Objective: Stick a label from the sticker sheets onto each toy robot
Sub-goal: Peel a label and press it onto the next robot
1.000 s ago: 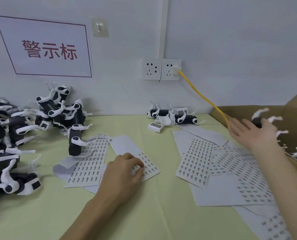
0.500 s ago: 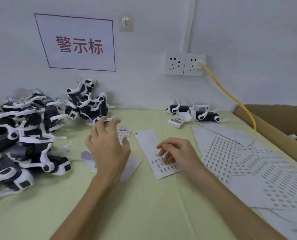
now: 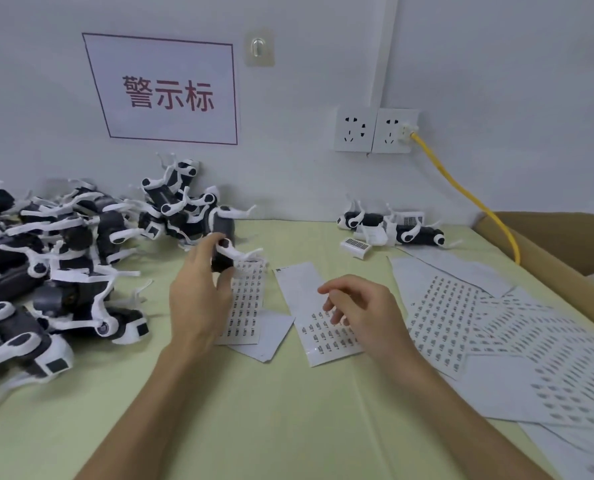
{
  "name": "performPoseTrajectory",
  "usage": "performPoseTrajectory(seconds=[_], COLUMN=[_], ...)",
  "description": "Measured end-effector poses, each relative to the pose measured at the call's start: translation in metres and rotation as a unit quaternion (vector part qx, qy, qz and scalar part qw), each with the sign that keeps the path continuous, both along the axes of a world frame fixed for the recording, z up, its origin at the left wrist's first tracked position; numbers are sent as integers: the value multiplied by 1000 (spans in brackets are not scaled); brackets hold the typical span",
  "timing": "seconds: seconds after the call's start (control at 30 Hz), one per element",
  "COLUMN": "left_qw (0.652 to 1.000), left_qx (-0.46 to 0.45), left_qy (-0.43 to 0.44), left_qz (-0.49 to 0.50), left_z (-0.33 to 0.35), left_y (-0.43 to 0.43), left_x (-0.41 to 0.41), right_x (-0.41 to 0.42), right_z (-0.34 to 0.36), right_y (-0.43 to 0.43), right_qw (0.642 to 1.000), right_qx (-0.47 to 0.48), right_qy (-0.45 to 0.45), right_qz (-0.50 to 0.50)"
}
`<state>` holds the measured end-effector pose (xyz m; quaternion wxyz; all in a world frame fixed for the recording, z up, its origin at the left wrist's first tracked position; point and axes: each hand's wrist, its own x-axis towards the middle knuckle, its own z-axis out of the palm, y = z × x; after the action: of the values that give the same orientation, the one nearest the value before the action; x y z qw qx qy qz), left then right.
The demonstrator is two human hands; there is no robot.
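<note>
- The pile of toy robots (image 3: 63,258) lies well left of the narrow sticker sheet (image 3: 299,282), waiting for labels.
- The left hand (image 3: 198,299), flat on the papers a second ago, has reached just left of that sheet. Its fingers and thumb now curl round one toy robot (image 3: 224,228) at the pile's edge.
- The right hand (image 3: 365,313) has come back from the cardboard box (image 3: 545,258), far right of the sheet. It hovers over the sheet's near half, fingertips bent toward the label rows; whether a label is pinched, I cannot tell.
- Judgement: one robot looks finished and boxed, and a fresh round begins, with peeling next.
</note>
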<state>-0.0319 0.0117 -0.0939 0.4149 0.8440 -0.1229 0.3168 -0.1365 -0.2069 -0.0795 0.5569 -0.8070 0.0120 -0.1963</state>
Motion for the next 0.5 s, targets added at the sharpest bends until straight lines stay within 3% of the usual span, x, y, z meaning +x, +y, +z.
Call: performPoseTrajectory(seconds=[0.17,0.3,0.5], left_qw=[981,962,951], left_qx=[45,117,92], left_qy=[-131,-188,-215], left_qz=[-139,-161,-204], left_z=[7,6,5], left_y=[-33,-54,-64], left_x=[-23,-45,-53], right_x=[-5,-8,-6], right_z=[6,9,13], right_y=[2,4,4], right_qw=[999,996,991], right_qx=[28,48,111], right_qy=[-36,-51,-50], right_qz=[21,59,55])
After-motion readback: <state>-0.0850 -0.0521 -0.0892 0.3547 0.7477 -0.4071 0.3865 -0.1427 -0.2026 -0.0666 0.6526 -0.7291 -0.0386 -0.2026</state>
